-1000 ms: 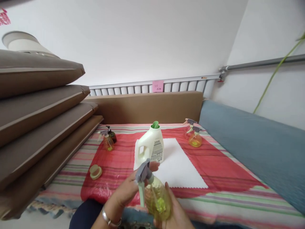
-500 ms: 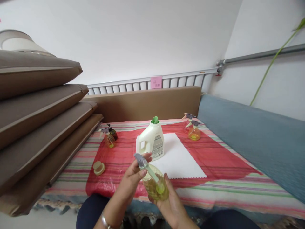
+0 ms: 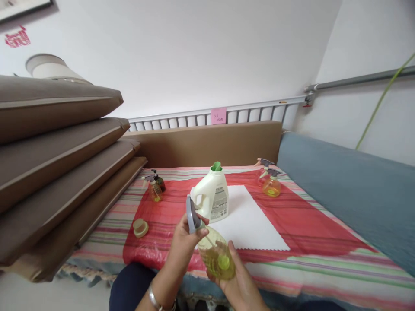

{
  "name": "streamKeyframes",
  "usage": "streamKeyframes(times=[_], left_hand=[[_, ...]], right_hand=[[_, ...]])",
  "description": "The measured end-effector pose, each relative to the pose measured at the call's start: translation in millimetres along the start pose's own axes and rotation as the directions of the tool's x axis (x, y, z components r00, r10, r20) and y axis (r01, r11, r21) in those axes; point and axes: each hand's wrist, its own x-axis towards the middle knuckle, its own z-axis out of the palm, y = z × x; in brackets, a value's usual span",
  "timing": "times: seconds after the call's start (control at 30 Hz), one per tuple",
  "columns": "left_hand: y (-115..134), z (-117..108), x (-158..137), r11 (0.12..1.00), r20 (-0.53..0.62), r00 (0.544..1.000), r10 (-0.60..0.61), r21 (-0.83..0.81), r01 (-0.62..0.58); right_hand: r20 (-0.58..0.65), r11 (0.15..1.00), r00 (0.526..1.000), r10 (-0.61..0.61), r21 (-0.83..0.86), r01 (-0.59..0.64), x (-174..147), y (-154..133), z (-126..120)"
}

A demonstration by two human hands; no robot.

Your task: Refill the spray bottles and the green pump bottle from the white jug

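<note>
The head view shows the left hand's fingers (image 3: 201,220) closed narrowly around the neck of a clear yellow-green plastic spray bottle with a grey trigger head (image 3: 212,246), the thumb resting on the near side. The right hand (image 3: 239,278) cups the bottle's rounded lower body, its thumb up along the side and other fingers partly hidden beneath. The left hand (image 3: 184,237) has a plain silver bracelet (image 3: 153,299) at its wrist. The bottle is tilted, its head to the upper left and its base to the lower right, with yellowish liquid inside. It is in front of a large cream-white plastic jug with a green cap (image 3: 215,194), which stands upright.

Under the jug lies a white sheet with a notched edge (image 3: 259,229), over a translucent red plastic sheet (image 3: 304,220) and a striped multicoloured cloth (image 3: 311,270). To the jug's left are a pale round lid-like piece (image 3: 140,228), an amber ribbed spray bottle (image 3: 155,192) and, just beside that, a dark pump bottle (image 3: 161,184). To the jug's right stand a round orange-yellow spray bottle (image 3: 271,188) and a pinkish spray bottle (image 3: 261,176) partly behind it. Beyond the jug runs a long brown cushion (image 3: 207,144); far to its left rise stacked brown cushions (image 3: 65,134).
</note>
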Motion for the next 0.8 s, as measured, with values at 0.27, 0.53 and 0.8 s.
streamKeyframes(times=[0.27, 0.53, 0.8], left_hand=[[0, -3, -2, 0.990, 0.230, 0.969, -0.092, -0.083, 0.114], [-11, 3, 2, 0.990, 0.123, 0.989, -0.082, -0.100, 0.094], [13, 3, 5, 0.961, -0.179, 0.984, 0.025, -0.267, -0.073]], right_hand=[[-0.011, 0.999, 1.000, 0.030, 0.036, -0.029, -4, -5, 0], [-0.006, 0.999, 1.000, 0.026, 0.030, -0.026, -6, -5, 4], [-0.031, 1.000, 0.999, 0.011, -0.020, -0.011, -4, -4, 0]])
